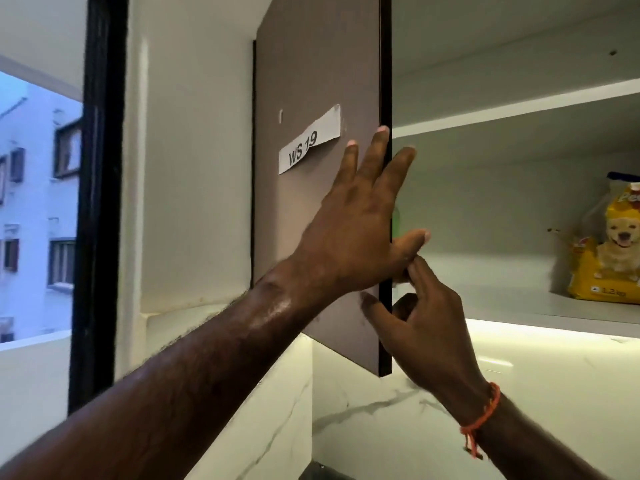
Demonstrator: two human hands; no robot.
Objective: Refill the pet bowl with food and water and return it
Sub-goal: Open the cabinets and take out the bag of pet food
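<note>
Standing at the shelf's [519, 306] right end, yellow pet-food bag [613, 251]: likely soft, slippery; grasp mid-body; left hand [360, 230] flat against cupboard door [311, 81], right hand [422, 317] pinching its edge.

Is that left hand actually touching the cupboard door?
Touching. The head view shows the left hand laid flat on the cabinet door, its thumb hooked round the door's dark edge.

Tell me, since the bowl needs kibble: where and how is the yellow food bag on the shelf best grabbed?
Grip the food bag by its narrower upper part, reaching in from the open cabinet front. It stands upright, its lower part wider, at the right of the shelf.
</note>
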